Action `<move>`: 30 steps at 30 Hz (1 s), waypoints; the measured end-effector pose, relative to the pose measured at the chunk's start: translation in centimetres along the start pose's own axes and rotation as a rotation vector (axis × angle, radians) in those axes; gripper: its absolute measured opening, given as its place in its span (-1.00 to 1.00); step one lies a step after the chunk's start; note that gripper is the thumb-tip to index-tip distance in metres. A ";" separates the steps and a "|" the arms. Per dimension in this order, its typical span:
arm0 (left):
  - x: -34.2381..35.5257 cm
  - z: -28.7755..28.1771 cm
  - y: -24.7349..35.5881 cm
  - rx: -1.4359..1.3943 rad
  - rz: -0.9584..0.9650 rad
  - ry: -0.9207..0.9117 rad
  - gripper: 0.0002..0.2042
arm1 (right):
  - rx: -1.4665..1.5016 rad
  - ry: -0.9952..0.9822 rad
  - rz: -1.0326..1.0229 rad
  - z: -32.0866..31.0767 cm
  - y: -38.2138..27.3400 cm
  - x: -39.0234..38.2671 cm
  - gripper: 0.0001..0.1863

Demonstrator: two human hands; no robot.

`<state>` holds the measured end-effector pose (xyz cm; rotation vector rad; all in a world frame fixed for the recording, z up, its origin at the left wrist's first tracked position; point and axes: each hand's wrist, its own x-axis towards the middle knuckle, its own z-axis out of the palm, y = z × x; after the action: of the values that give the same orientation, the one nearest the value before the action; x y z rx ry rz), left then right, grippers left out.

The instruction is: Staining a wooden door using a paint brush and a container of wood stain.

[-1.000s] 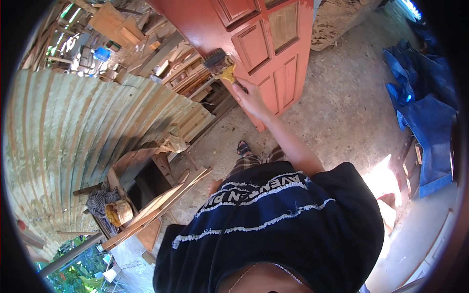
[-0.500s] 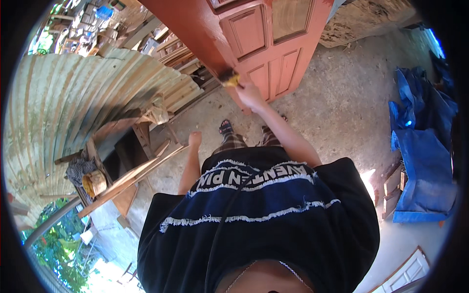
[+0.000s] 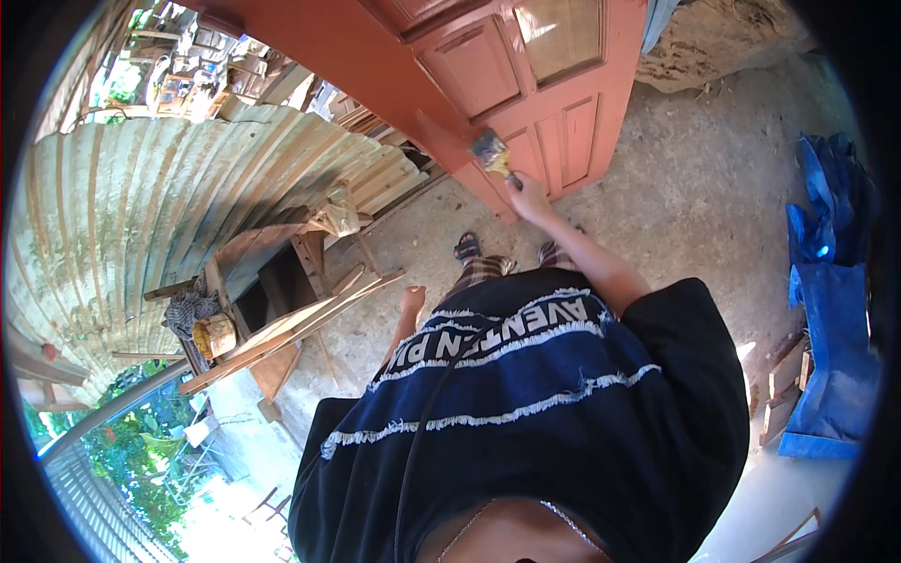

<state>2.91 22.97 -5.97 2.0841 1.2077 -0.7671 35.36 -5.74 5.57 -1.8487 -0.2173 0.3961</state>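
My right hand (image 3: 531, 197) is closed round the handle of a paintbrush (image 3: 494, 156). The brush has dark bristles and a yellowish, paint-smeared band, and its bristles lie at the lower part of a reddish-brown panelled door (image 3: 582, 122). Fresh, darker paint shows on the door's left side, while the panels look paler and pinker. Low at my left side hangs my left hand (image 3: 412, 299), its fingers curled; whether anything is in them I cannot make out.
Corrugated metal sheeting (image 3: 178, 197) stands at the left, behind a wooden bench (image 3: 300, 324) with a rag and a yellowish container (image 3: 215, 335). Blue tarpaulin (image 3: 831, 357) hangs at the right. A large timber slab (image 3: 718, 42) leans beyond the door.
The brush has moved from the door's left edge to the right and turned, so its bristles now point up-left. My whole view has shifted a little; my left hand stays low.
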 end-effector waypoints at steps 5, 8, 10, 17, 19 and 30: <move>-0.4 -1.0 2.8 0.078 -0.015 -0.057 -0.49 | -0.085 -0.053 0.436 -2.5 0.4 3.0 -0.67; 0.6 -0.9 1.6 0.051 0.039 -0.067 -0.49 | -0.017 -0.064 0.220 -2.9 -8.4 3.9 -0.74; 1.3 -0.7 1.4 0.052 0.060 0.016 -0.49 | 0.060 0.023 -0.105 -4.0 -16.3 2.7 -0.73; 1.1 -3.6 8.4 0.070 0.182 0.052 -0.49 | 0.240 0.103 -0.141 -4.2 -18.6 3.6 -0.71; 0.8 -4.2 9.8 0.024 0.206 0.066 -0.49 | 0.128 0.128 -0.076 -3.3 -13.0 2.9 -0.70; 5.5 -1.7 5.7 0.209 0.162 -0.083 -0.45 | 0.231 0.094 -0.008 -6.2 -24.3 3.3 -0.70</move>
<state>10.60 24.95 -7.69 2.2614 0.9351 -0.9264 41.96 -2.64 29.76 -1.6343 -0.1097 0.3145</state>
